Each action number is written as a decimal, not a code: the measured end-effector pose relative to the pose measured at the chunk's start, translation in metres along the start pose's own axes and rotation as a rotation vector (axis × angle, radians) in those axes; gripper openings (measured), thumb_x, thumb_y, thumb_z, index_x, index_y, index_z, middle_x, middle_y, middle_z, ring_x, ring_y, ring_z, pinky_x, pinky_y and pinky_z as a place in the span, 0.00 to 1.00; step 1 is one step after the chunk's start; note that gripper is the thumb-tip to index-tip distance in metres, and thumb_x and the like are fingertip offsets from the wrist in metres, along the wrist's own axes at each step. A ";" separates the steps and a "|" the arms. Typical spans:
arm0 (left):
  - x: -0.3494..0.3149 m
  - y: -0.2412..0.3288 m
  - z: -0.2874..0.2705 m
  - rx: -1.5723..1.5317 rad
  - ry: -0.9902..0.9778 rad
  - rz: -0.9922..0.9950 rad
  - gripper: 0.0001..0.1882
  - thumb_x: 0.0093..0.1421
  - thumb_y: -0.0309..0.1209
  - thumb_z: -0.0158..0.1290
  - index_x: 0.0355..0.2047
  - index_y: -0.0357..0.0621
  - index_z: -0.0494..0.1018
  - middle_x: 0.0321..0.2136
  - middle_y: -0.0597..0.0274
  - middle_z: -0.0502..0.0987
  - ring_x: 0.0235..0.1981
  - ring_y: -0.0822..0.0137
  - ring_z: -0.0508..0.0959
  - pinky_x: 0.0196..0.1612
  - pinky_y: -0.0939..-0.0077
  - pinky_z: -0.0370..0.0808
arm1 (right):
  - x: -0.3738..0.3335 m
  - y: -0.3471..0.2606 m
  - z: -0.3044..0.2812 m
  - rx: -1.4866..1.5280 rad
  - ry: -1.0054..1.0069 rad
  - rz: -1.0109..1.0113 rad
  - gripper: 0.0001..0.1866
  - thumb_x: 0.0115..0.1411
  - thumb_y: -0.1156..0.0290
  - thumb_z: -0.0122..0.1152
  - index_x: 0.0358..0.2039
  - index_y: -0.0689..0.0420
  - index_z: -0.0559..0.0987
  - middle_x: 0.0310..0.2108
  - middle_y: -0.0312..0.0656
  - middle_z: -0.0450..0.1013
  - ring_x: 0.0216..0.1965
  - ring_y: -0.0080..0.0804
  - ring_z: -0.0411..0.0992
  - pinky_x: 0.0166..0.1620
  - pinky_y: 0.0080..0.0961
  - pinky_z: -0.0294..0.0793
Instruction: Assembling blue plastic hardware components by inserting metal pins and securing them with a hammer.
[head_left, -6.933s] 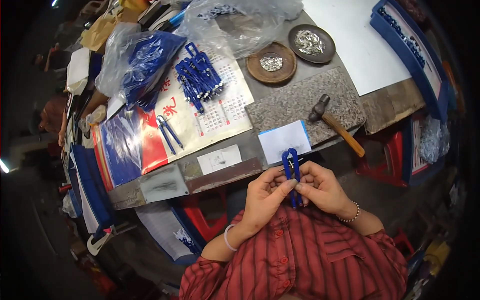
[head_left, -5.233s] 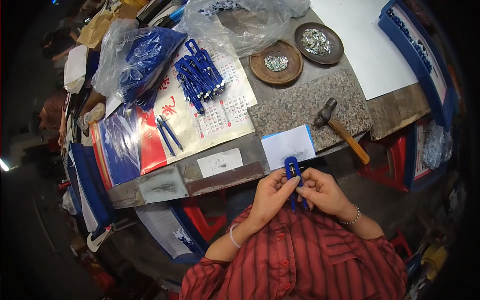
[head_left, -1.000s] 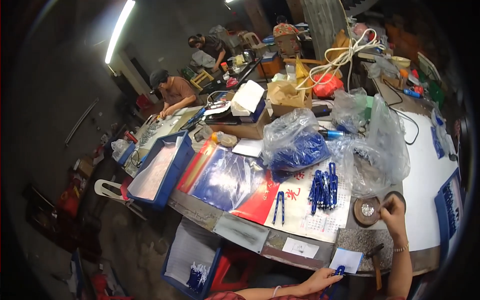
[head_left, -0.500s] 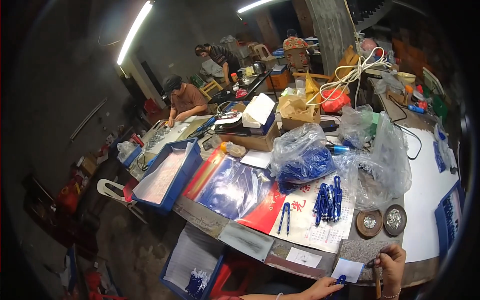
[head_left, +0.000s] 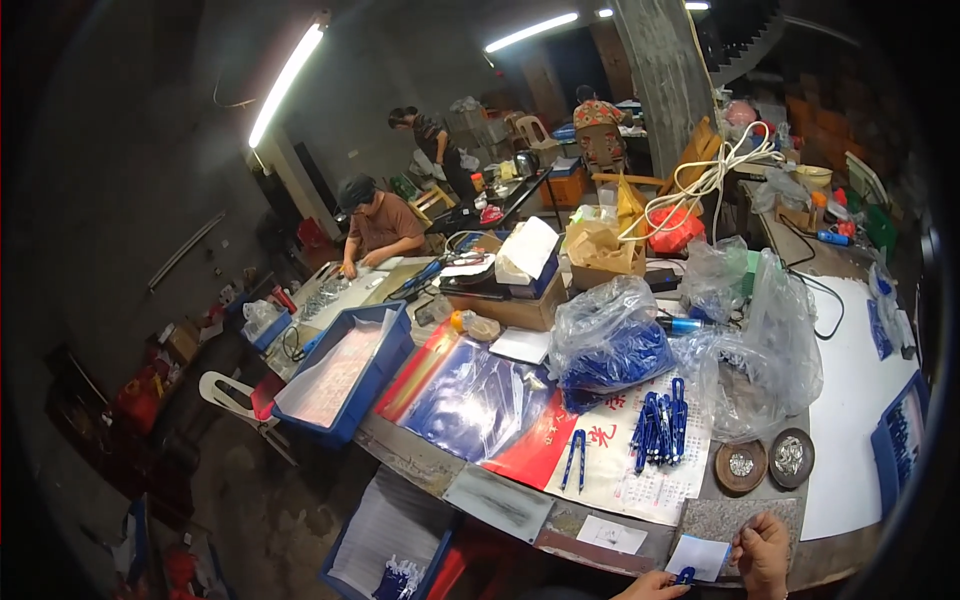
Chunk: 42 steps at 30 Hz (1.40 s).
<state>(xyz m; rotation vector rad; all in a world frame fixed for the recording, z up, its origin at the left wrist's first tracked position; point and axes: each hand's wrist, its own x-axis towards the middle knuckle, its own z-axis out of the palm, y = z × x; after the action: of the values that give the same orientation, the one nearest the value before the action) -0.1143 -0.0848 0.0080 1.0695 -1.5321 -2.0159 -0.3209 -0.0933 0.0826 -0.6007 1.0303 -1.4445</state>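
At the table's near edge, my left hand (head_left: 652, 587) grips a blue two-legged drawing compass (head_left: 684, 576), partly cut off by the picture's lower edge. A small white card (head_left: 698, 557) lies just beyond it, on the near side of a grey speckled slab (head_left: 728, 518). To the right of the card, my right hand (head_left: 764, 553) is raised with its fingers curled and thumb pressed in; what they hold, if anything, is too small to make out. Two round brown dishes, one (head_left: 741, 467) beside the other (head_left: 790, 458), contain small metal parts beyond the slab.
A pile of blue compasses (head_left: 660, 430) and a single compass (head_left: 574, 460) lie on printed paper. Clear bags with blue parts (head_left: 615, 345) stand behind. Blue trays (head_left: 345, 425) flank the table. A co-worker (head_left: 385, 228) sits at the far left; other people are farther back.
The wooden-handled hammer seen by my right hand no longer shows. That hand has shifted slightly left and down. My left hand still grips the compass, lower in the picture.
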 end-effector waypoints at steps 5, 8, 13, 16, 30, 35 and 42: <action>0.008 -0.013 0.000 -0.009 0.016 0.013 0.15 0.59 0.39 0.54 0.24 0.38 0.75 0.15 0.65 0.72 0.16 0.75 0.71 0.19 0.79 0.68 | -0.013 -0.023 0.032 -0.136 -0.001 0.180 0.04 0.62 0.78 0.50 0.31 0.53 0.71 0.23 0.29 0.65 0.21 0.14 0.62 0.24 0.10 0.61; 0.012 -0.017 -0.005 -0.029 0.013 0.006 0.15 0.59 0.39 0.53 0.24 0.38 0.75 0.15 0.65 0.72 0.15 0.75 0.71 0.18 0.79 0.68 | -0.012 -0.022 0.034 -0.159 0.002 0.193 0.04 0.62 0.78 0.50 0.32 0.53 0.71 0.23 0.29 0.65 0.20 0.15 0.62 0.23 0.11 0.62; 0.005 -0.008 -0.002 0.028 0.026 0.058 0.15 0.59 0.39 0.53 0.25 0.38 0.75 0.14 0.66 0.71 0.14 0.75 0.70 0.17 0.79 0.67 | -0.020 -0.018 0.031 -0.131 -0.074 0.198 0.04 0.62 0.78 0.50 0.31 0.53 0.70 0.23 0.30 0.65 0.20 0.16 0.62 0.23 0.12 0.62; 0.006 0.000 -0.005 0.050 0.028 -0.024 0.14 0.59 0.38 0.53 0.25 0.39 0.75 0.14 0.66 0.71 0.14 0.76 0.70 0.17 0.80 0.66 | -0.020 -0.011 0.039 -0.114 -0.063 0.220 0.04 0.62 0.77 0.50 0.30 0.54 0.70 0.23 0.31 0.65 0.19 0.17 0.62 0.22 0.13 0.62; 0.008 0.001 -0.004 0.071 0.009 0.045 0.12 0.59 0.24 0.45 0.21 0.42 0.74 0.18 0.68 0.76 0.20 0.78 0.71 0.23 0.83 0.66 | -0.039 0.022 0.047 -0.248 -0.070 0.303 0.08 0.57 0.74 0.52 0.22 0.62 0.69 0.17 0.40 0.69 0.15 0.23 0.66 0.19 0.19 0.64; 0.013 -0.010 -0.009 -0.105 0.025 -0.007 0.11 0.62 0.33 0.51 0.30 0.37 0.75 0.19 0.72 0.73 0.20 0.82 0.68 0.21 0.84 0.64 | -0.033 0.028 0.033 0.189 -0.067 0.282 0.07 0.61 0.72 0.54 0.29 0.61 0.69 0.24 0.40 0.69 0.18 0.20 0.65 0.20 0.16 0.66; 0.010 0.006 0.001 -0.144 -0.017 -0.202 0.09 0.61 0.33 0.53 0.34 0.39 0.75 0.18 0.75 0.70 0.19 0.86 0.64 0.21 0.89 0.60 | -0.051 0.044 0.001 0.444 0.037 0.323 0.06 0.63 0.71 0.52 0.33 0.60 0.71 0.29 0.37 0.71 0.22 0.17 0.67 0.26 0.16 0.68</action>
<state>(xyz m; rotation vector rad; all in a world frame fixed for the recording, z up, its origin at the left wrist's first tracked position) -0.1219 -0.0933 0.0099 1.1919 -1.3084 -2.2369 -0.2893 -0.0404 0.0561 -0.0809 0.7572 -1.3391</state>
